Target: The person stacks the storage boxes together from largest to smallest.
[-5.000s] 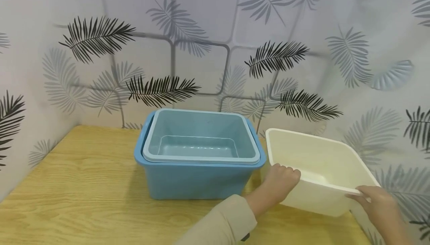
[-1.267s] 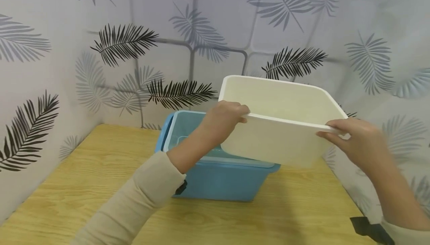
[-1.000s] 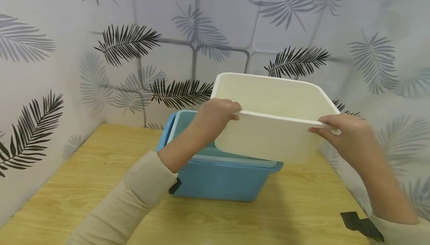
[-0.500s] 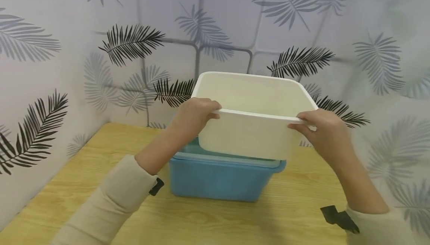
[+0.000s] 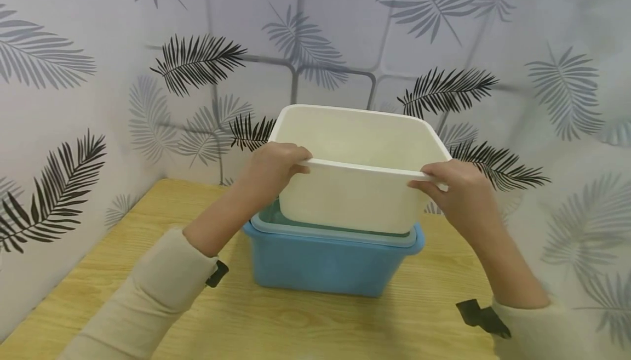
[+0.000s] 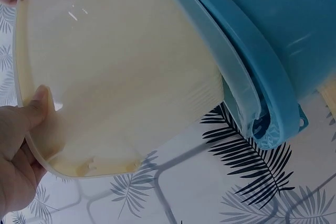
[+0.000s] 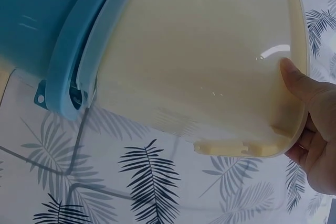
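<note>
I hold a cream-white plastic bin (image 5: pixel 352 195) by its near rim, directly over the nested blue bins. My left hand (image 5: pixel 272 169) grips the rim's left corner, my right hand (image 5: pixel 451 191) grips the right corner. The cream bin's base dips into the pale grey-blue inner bin (image 5: pixel 335 232), which sits inside the brighter blue outer bin (image 5: pixel 320 264). In the left wrist view my thumb (image 6: pixel 32 115) presses the cream bin (image 6: pixel 121 72) at its rim. The right wrist view shows my right thumb (image 7: pixel 296 83) on the cream bin (image 7: pixel 210 51), with the blue bin (image 7: pixel 42 30) beside it.
The bins stand on a wooden table (image 5: pixel 148 272) set in a corner. Leaf-patterned walls (image 5: pixel 98 75) close it in at the back, left and right. Black straps (image 5: pixel 475 316) show at both wrists.
Five seconds ago the cream bin stood on the table right of the blue bins. Both hands have lifted it and carried it left; over the last second it has sunk into the inner bin.
</note>
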### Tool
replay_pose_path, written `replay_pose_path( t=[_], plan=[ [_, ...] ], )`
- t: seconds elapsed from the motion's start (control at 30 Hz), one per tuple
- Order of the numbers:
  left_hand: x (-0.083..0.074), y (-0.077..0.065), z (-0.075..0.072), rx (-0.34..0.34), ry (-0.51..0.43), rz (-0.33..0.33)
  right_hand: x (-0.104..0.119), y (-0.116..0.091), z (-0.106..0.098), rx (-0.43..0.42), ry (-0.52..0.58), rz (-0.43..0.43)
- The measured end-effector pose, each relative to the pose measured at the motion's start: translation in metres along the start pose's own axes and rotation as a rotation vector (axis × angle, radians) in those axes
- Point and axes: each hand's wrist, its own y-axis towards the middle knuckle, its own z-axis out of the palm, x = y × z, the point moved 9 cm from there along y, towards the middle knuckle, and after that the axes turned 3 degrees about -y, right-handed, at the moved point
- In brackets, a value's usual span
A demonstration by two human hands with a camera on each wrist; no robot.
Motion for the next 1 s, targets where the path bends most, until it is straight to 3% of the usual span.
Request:
replay_pose_path(
  t=[0.6, 0.87, 1.0],
  plan=[
    [0.007, -0.015, 0.009, 0.015, 0.009, 0.019, 0.004, -0.014, 0.024, -0.037, 0.005, -0.022],
    [0.006, -0.02, 0.015, 0.003, 0.005, 0.055, 0.002, -0.025, 0.033, -0.034, 0.011, 0.013],
    [0.007, -0.023, 0.018, 0.019, 0.008, 0.043, 0.002, -0.029, 0.036, -0.034, 0.018, 0.015]
  ],
)
